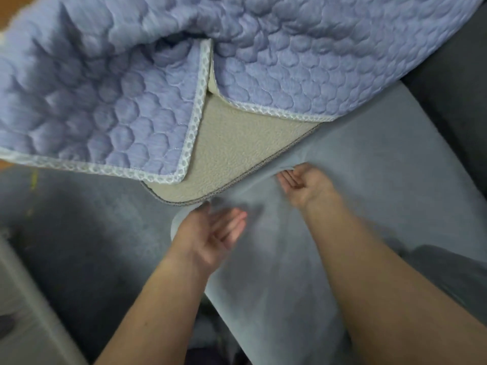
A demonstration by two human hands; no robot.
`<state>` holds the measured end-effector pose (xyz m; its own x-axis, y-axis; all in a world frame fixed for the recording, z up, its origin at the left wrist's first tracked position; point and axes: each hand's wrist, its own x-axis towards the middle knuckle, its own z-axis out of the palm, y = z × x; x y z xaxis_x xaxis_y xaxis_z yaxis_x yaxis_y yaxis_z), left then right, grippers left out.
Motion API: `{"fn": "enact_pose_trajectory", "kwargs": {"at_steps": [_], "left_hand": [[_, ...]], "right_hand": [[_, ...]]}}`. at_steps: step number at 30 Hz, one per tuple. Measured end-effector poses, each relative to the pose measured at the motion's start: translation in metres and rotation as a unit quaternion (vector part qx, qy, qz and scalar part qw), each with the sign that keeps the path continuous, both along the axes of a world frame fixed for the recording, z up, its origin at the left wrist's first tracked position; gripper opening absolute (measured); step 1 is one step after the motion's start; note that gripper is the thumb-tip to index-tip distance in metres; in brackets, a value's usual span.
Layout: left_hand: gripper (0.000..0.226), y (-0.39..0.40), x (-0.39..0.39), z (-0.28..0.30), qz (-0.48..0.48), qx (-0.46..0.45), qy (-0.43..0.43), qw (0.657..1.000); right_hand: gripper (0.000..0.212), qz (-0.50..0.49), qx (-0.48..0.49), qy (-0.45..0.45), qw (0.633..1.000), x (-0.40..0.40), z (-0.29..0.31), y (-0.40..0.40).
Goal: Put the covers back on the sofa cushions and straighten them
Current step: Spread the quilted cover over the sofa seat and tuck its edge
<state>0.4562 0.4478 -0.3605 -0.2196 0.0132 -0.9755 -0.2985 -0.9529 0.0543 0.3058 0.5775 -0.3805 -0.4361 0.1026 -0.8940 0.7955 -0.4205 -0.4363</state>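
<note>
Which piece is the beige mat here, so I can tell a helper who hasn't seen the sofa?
Start at the big quilted lavender cover filling the top of the view. In the V-shaped gap between its two white mesh-trimmed edges, a rounded beige mat sticks out, just beyond the left hand and right hand. It alone is beige and pebbly, with dark stitched edging.

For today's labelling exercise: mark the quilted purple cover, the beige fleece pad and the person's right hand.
quilted purple cover (105, 96), head view, quilted top.
beige fleece pad (232, 151), head view, exposed corner.
right hand (303, 183), head view, palm.
</note>
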Motion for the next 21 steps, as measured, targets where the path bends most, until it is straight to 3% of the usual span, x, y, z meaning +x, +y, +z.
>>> {"fn": "enact_pose_trajectory", "kwargs": {"at_steps": [1, 3, 6, 11, 13, 18, 21], "left_hand": [[0.042, 0.001, -0.007, 0.0, 0.023, 0.065, 0.013, 0.998], [0.047, 0.006, -0.022, -0.002, 0.051, 0.105, 0.021, 0.993], [0.029, 0.017, -0.036, -0.009, 0.067, 0.068, 0.018, 0.995], [0.028, 0.023, -0.049, -0.02, 0.084, 0.026, -0.002, 0.996], [0.029, 0.029, -0.052, -0.02, 0.094, -0.009, -0.002, 0.995], [0.017, 0.044, -0.034, -0.02, 0.048, -0.165, -0.04, 0.984], [0.022, 0.041, -0.025, -0.023, -0.007, -0.253, -0.052, 0.966]], "right_hand": [[0.033, -0.016, -0.03, 0.009, 0.999, 0.006, -0.004, 0.004], [0.031, -0.036, -0.097, 0.034, 0.994, 0.019, -0.009, 0.015], [0.027, -0.052, -0.154, 0.071, 0.984, 0.029, -0.013, 0.024], [0.022, -0.07, -0.174, 0.061, 0.98, 0.027, -0.017, 0.027], [0.023, -0.053, -0.147, 0.042, 0.987, 0.023, -0.016, 0.029], [0.031, 0.051, 0.021, -0.012, 0.998, -0.002, 0.001, 0.019], [0.03, 0.014, -0.016, -0.015, 1.0, 0.002, -0.004, 0.017]]}}
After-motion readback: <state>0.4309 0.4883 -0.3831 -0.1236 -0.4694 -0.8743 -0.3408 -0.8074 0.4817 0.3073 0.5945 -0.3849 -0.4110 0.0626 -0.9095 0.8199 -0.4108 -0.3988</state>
